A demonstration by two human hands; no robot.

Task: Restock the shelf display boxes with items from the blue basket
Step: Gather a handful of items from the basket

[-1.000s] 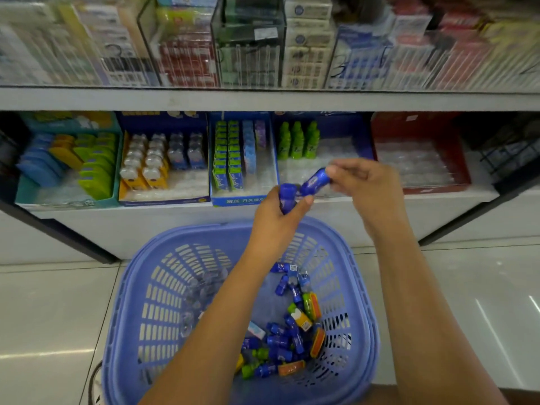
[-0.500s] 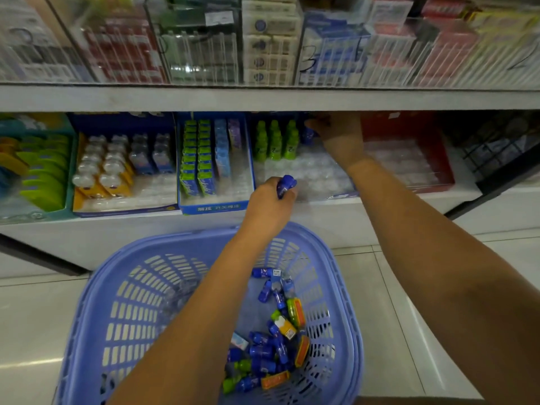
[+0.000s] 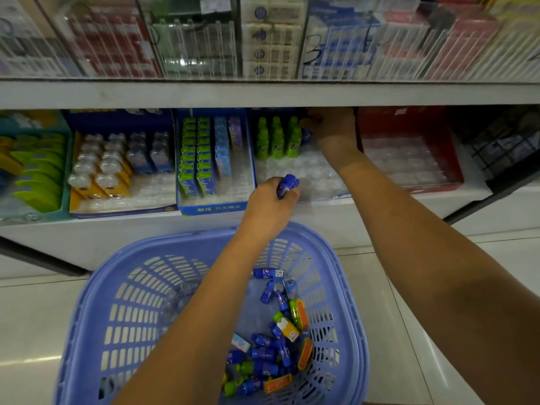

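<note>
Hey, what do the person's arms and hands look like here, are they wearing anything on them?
The left forearm and right forearm are bare, no sleeve in view. The left hand and right hand wear no gloves, and neither wrist shows a watch or band.

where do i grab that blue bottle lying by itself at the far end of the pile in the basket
Pinch the blue bottle across its round body, coming straight down from above. It lies on its side at the far edge of the pile, with its upper side bare, and the high walls of the basket would likely block a level approach.
</note>
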